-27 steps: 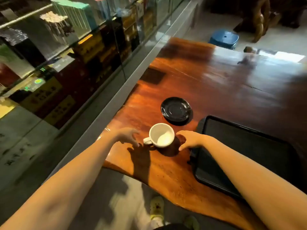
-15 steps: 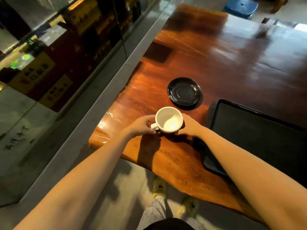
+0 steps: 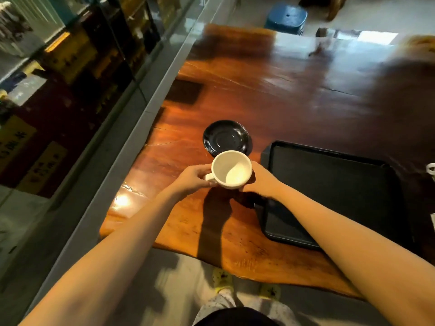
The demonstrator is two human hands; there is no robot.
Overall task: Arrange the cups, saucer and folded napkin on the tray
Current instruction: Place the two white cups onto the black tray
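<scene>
A white cup (image 3: 231,170) is held upright and empty just above the wooden table (image 3: 270,95). My left hand (image 3: 191,178) grips its handle side, and my right hand (image 3: 261,178) cups its other side. Just beyond the cup, a black saucer (image 3: 225,137) lies on the table. A black tray (image 3: 334,191) with nothing on its visible part lies to the right, its near left corner under my right wrist. At the right edge of the view, a bit of another white object (image 3: 431,169) shows; what it is I cannot tell.
A glass display case (image 3: 70,67) with boxes runs along the left of the table. A blue stool (image 3: 286,17) stands on the floor past the table's far end. The table's near edge is close to my feet.
Both hands closed on the cup from either side and lifted it off the table, toward the saucer.
</scene>
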